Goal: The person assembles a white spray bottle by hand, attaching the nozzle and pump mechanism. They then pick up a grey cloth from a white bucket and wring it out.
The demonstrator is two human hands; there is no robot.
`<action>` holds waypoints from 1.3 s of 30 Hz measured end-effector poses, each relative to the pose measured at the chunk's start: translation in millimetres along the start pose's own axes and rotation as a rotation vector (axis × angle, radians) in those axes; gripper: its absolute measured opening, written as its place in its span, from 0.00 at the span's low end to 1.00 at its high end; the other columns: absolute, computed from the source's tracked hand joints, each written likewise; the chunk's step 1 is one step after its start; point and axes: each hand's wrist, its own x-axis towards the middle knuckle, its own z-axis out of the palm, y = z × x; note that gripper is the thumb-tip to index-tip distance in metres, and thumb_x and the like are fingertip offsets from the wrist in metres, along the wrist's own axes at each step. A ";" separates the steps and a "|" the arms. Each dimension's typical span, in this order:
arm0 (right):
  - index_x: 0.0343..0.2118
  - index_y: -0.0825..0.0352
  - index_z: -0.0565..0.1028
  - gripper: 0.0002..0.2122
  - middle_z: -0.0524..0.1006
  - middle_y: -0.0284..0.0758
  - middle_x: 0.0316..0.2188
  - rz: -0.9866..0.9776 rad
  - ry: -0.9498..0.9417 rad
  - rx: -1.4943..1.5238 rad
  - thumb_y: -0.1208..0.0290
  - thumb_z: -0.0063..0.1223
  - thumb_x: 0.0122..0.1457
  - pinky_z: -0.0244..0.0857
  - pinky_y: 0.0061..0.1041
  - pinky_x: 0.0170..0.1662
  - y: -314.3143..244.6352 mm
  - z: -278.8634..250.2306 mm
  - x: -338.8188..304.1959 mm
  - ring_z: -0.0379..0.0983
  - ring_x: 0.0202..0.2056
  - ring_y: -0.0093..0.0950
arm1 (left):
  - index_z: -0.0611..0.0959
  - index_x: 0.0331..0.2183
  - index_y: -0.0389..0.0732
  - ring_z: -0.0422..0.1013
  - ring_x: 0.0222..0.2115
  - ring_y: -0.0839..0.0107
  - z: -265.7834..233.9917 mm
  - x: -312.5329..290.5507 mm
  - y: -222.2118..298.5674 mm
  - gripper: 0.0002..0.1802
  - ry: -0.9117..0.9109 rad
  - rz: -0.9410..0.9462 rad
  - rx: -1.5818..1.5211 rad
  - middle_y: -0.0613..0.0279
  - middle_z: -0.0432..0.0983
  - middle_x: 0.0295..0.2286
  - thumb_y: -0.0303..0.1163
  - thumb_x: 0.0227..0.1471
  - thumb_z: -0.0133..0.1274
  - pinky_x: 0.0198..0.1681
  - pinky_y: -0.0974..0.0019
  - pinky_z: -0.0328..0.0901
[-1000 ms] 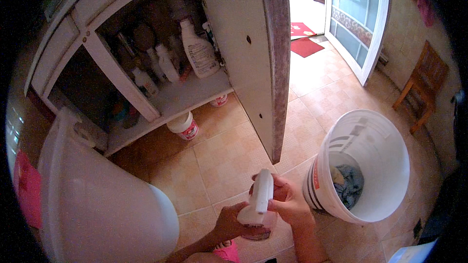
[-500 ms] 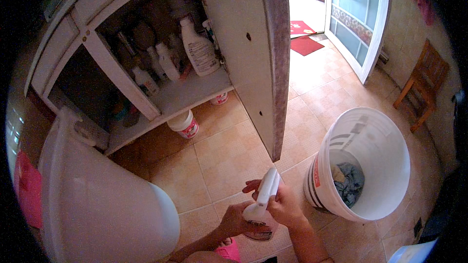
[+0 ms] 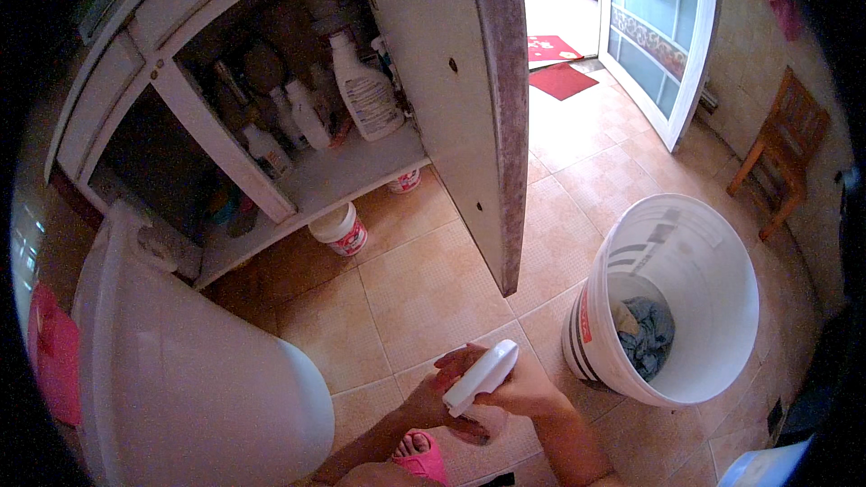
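A white trigger spray bottle (image 3: pixel 483 377) is between my two hands, low in the middle of the head view. My right hand (image 3: pixel 528 388) is closed round its white trigger head, coming from the right. On the other side, my left hand (image 3: pixel 431 404) is closed about the lower part, just under the head. The bottle's body is mostly hidden by the hands and the head. The trigger head slants, its lower end toward the near left.
An open cabinet (image 3: pixel 316 176) holds several bottles; its door (image 3: pixel 442 99) juts toward me. Small tubs (image 3: pixel 341 230) stand below. A large white bucket (image 3: pixel 591 343) with cloths is at right, a pale container (image 3: pixel 198 352) at left. A wooden chair (image 3: pixel 780 144) stands by the wall.
The trigger head has turned and tipped, now lying more toward the near left. The bottle's body, visible before below my hands, is now mostly covered. More of my pink-sandalled foot shows.
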 end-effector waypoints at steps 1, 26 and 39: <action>0.41 0.67 0.72 0.21 0.75 0.35 0.40 -0.007 0.023 -0.085 0.74 0.61 0.40 0.58 0.29 0.51 -8.0 5.2 -2.4 0.70 0.42 0.26 | 0.69 0.47 0.42 0.72 0.36 0.61 1.8 -0.7 -2.4 0.48 -0.002 0.001 0.010 0.54 0.74 0.37 0.51 0.23 0.69 0.39 0.63 0.66; 0.58 0.64 0.48 0.52 0.57 0.41 0.55 -0.532 0.320 -0.031 0.69 0.73 0.28 0.50 0.35 0.56 -8.3 -16.7 -6.5 0.57 0.55 0.33 | 0.81 0.33 0.44 0.75 0.24 0.63 -15.5 0.4 17.2 0.34 0.084 -0.168 0.148 0.57 0.77 0.23 0.56 0.22 0.66 0.31 0.64 0.68; 0.25 0.68 0.71 0.19 0.74 0.36 0.19 -0.308 0.964 -0.923 0.66 0.71 0.32 0.64 0.24 0.24 -16.0 2.6 -19.7 0.72 0.23 0.27 | 0.79 0.30 0.46 0.74 0.21 0.60 4.4 -3.1 18.4 0.29 0.283 -0.054 0.451 0.58 0.76 0.19 0.57 0.28 0.63 0.25 0.59 0.67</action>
